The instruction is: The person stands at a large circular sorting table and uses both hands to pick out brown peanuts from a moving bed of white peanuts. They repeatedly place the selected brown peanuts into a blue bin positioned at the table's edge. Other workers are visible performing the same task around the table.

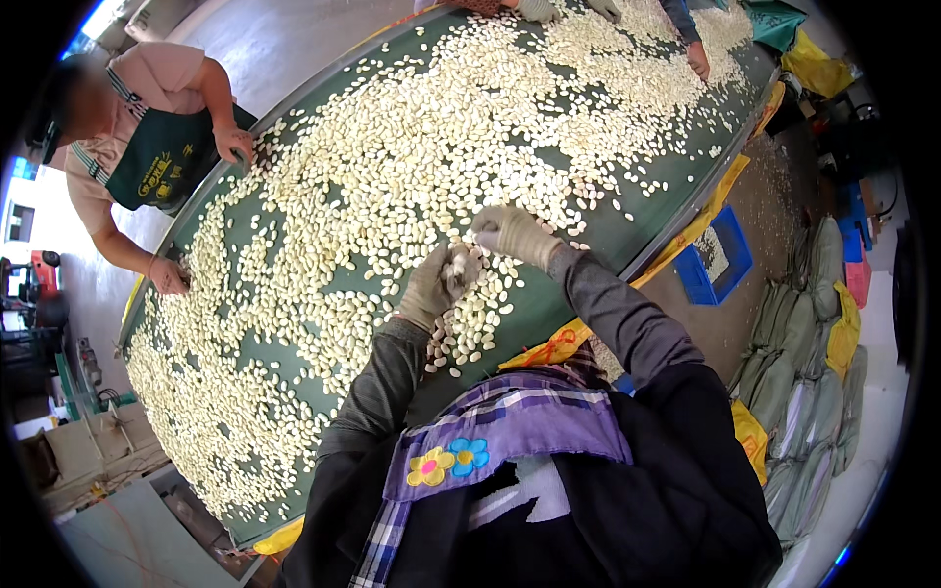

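Large white beans [412, 154] lie scattered and heaped over a green table surface [614, 224] before me. My left hand [430, 287], in a knitted work glove, is curled with its fingers upward just over the beans. A few pale beans [463, 263] show within its fingers, though partly hidden. Close beside it, my right hand [514, 234] wears a similar glove and hovers palm down above the beans. Its fingers are bent inward, and whether anything is between them is hidden. A small group of beans [470, 323] lies below my hands, near my side of the table.
Across the table at left, a person in a dark apron [165, 158] has both hands at its edge. Other people's hands [697, 60] reach in at the far end. A blue bin [713, 257] with beans stands on the floor at right, near stacked sacks [790, 353].
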`<act>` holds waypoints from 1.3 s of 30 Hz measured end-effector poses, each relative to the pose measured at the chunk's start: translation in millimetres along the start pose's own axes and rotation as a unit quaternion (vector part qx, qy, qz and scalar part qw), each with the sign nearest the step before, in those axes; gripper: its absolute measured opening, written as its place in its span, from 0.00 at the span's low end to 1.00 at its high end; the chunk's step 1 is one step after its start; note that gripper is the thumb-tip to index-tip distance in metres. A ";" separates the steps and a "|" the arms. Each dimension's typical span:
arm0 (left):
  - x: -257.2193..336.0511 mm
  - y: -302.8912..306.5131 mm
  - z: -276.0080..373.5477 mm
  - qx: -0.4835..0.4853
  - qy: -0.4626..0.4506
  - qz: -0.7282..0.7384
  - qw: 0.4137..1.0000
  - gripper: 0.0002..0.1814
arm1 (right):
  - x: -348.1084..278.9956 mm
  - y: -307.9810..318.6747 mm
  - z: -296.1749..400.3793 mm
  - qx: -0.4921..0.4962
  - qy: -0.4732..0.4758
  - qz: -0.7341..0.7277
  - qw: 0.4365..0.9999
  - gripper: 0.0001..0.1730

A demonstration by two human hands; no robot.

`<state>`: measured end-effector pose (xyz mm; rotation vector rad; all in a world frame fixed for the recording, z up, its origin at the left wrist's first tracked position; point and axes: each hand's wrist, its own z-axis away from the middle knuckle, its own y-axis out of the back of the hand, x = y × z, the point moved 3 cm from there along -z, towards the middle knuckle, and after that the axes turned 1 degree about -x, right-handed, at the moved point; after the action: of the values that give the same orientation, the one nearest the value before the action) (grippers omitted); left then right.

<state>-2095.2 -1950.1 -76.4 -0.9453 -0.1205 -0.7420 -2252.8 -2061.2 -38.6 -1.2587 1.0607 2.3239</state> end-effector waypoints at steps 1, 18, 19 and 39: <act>1.1 -0.8 -6.8 -0.026 0.001 0.001 1.000 0.23 | 8.0 10.0 -14.6 0.070 0.023 0.112 0.991 0.10; -17.1 12.0 -53.1 0.015 -0.014 0.057 0.998 0.16 | 3.2 65.7 -56.1 -0.050 -0.141 0.310 0.939 0.19; -14.8 -1.2 -48.3 0.054 -0.037 0.062 0.996 0.17 | 11.7 61.2 -46.6 0.024 -0.091 0.242 0.966 0.17; -2.3 -19.3 -63.2 0.021 -0.066 0.097 0.993 0.11 | -13.6 27.7 -163.7 -0.157 -0.108 0.424 0.885 0.25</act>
<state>-2122.7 -2004.6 -101.7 -0.9515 -0.1578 -0.4956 -2162.5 -2197.3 -71.3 -0.6229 1.3796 3.2982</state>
